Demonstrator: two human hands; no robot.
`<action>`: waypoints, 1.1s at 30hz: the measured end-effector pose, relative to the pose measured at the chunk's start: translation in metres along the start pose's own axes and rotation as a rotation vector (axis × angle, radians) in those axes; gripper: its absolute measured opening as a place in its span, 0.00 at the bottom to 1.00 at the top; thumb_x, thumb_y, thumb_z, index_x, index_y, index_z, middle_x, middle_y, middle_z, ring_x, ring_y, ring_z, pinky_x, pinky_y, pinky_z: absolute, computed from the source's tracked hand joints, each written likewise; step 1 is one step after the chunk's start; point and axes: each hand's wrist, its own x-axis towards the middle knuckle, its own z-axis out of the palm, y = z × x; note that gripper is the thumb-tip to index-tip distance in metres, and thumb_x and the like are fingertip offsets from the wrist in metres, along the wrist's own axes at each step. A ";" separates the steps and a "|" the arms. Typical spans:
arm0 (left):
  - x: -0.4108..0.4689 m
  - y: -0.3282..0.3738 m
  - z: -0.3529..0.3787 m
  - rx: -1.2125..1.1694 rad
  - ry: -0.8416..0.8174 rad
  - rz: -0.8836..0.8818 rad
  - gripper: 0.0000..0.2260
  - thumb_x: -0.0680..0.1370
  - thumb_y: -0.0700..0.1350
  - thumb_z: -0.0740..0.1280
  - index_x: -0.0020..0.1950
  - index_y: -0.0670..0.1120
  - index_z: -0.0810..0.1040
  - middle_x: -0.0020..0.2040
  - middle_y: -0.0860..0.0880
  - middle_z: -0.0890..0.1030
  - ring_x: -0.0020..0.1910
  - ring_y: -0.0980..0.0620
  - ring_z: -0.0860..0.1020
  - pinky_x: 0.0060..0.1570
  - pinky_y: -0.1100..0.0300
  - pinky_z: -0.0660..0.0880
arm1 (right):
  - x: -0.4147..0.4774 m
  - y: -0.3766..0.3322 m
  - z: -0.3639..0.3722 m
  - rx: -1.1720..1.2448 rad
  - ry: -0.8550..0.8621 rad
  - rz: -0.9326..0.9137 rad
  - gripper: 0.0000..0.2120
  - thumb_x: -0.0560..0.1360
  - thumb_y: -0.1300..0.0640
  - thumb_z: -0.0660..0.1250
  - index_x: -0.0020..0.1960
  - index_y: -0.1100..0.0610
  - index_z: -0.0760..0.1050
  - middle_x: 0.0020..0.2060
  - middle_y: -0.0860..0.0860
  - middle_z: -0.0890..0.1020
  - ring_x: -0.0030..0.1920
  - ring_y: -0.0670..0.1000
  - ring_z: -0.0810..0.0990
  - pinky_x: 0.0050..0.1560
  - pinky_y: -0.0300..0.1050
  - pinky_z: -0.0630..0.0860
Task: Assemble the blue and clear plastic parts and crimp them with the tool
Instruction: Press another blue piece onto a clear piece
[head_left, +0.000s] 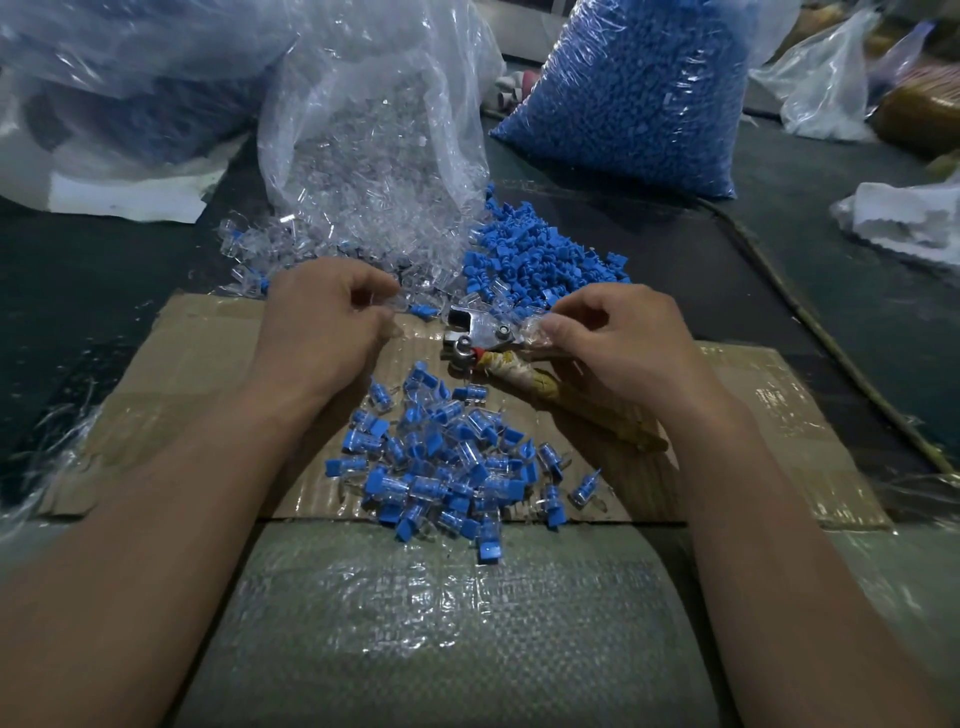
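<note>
Two hands: both up at the far edge of the cardboard (208, 353), next to the feed piles. Short reach, I'd say.
L hand (322, 322): fingers curled at the edge of the clear pile (332, 234). Can't tell if it's got a piece.
R hand (613, 338): thumb + finger pinch 1 clear part (535, 328), just beside the tool head.
Tool (480, 332): 1 crimper, flat on the cardboard betw. the hands, metal head toward the piles, wrapped handle under R wrist. Nobody's gripping it. Parked for a quick grab, imo.
Blue pile (530, 260): 1 loose heap just behind the tool.
Bags: 1 clear bag (374, 104) w/ mouth open onto the clear pile, 1 blue bag (639, 93) behind the blue pile. Feed stock, I reckon.
Done pile (436, 467): 1 heap of blue-in-clear assys betw. my view of the forearms, nearest the person. Dozens, too tangled for an exact count. Prob. kept apart from the inputs to avoid mix-up.
</note>
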 end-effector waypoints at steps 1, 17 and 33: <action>-0.003 0.002 -0.001 -0.059 -0.011 -0.022 0.13 0.71 0.36 0.72 0.55 0.44 0.81 0.47 0.49 0.82 0.45 0.49 0.80 0.55 0.49 0.76 | 0.001 0.002 -0.001 0.008 0.026 0.011 0.10 0.74 0.47 0.65 0.50 0.52 0.79 0.35 0.36 0.72 0.38 0.38 0.72 0.37 0.33 0.66; -0.013 0.013 -0.007 -0.338 -0.032 -0.012 0.04 0.74 0.45 0.68 0.40 0.50 0.80 0.33 0.51 0.81 0.26 0.62 0.77 0.23 0.68 0.72 | 0.016 0.019 -0.001 0.093 0.166 0.171 0.07 0.76 0.57 0.65 0.51 0.53 0.80 0.40 0.44 0.77 0.38 0.40 0.73 0.43 0.36 0.69; -0.013 0.015 -0.007 -0.395 -0.112 0.001 0.06 0.72 0.41 0.70 0.38 0.50 0.77 0.31 0.57 0.82 0.28 0.61 0.79 0.24 0.71 0.71 | 0.028 0.012 0.009 -0.042 -0.091 0.147 0.03 0.74 0.56 0.66 0.44 0.49 0.75 0.39 0.45 0.74 0.45 0.47 0.72 0.46 0.43 0.69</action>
